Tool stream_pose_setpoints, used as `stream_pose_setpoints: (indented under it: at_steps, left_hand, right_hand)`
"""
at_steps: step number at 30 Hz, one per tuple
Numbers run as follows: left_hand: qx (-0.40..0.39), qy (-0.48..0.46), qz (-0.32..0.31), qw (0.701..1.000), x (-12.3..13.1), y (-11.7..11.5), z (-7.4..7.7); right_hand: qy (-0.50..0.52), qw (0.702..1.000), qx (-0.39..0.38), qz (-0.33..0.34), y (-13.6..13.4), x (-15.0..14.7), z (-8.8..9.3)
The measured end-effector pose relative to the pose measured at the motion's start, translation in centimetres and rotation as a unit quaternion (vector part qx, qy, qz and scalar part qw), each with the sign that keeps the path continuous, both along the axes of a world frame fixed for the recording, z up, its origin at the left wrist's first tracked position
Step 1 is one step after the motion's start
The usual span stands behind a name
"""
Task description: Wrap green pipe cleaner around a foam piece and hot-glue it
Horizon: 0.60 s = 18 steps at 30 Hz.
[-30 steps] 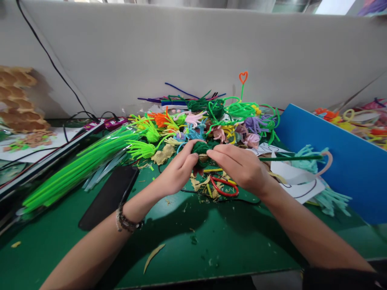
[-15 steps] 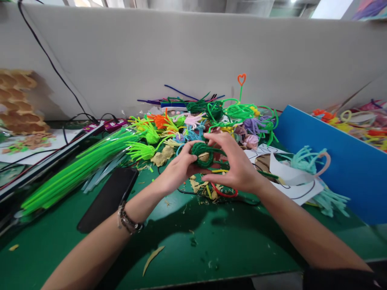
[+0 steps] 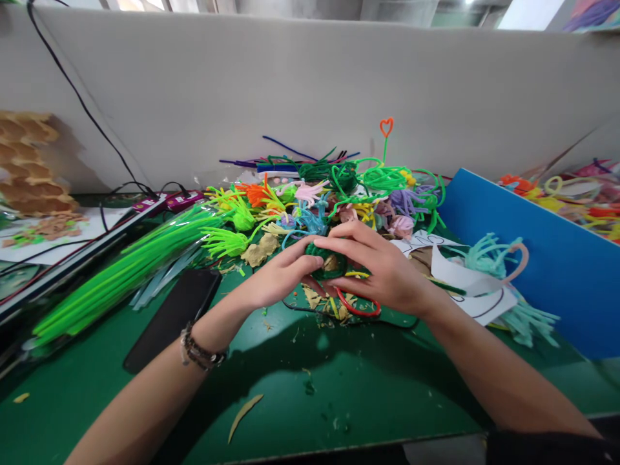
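Between my two hands is a dark green coil of fuzzy stems [image 3: 334, 271] with a tan lump [image 3: 330, 263] at its middle. My left hand [image 3: 285, 271] grips its left side, thumb on the front. Around the top and right side curl the fingers of my right hand [image 3: 382, 265], covering much of the coil. A green stem end [image 3: 448, 287] sticks out to the right, beyond my right hand. Just under the hands a red loop [image 3: 358, 309] lies on the green table [image 3: 290, 394] among tan scraps.
Behind the hands is a pile of coloured fuzzy stems [image 3: 310, 194]. At left are a black phone [image 3: 174, 316] and a bag of bright green stems [image 3: 126, 271]. A blue board [image 3: 533, 258] leans at right, near paper [image 3: 479, 303] and mint-coloured tassels [image 3: 527, 316].
My right hand has closed in from the right, and its fingers now wrap over the green coil. My left hand has shifted slightly down and left, still holding it.
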<state>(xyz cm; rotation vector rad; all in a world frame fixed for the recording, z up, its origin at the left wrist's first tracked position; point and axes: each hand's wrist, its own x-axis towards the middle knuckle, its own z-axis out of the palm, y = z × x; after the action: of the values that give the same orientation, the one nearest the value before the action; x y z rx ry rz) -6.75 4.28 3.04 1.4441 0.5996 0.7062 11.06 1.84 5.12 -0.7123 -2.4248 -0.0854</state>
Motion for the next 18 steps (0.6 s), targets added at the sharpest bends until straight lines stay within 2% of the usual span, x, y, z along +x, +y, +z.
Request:
stream_pose_setpoints:
  at_steps: [7,12,18]
  left_hand:
    - [0.108,0.098,0.021,0.989,-0.20,0.02,0.74]
    - [0.244,0.176,0.037,0.953,-0.55,-0.28,0.76]
    - [0.292,0.214,0.066,0.930,-0.52,-0.29,0.44]
  right_hand:
    - [-0.033,0.999,-0.018,0.018,0.05,0.08,-0.23]
    - [-0.032,0.999,-0.036,0.020,-0.09,-0.27,-0.62]
    - [-0.022,0.999,-0.049,-0.005,-0.11,-0.22,-0.45]
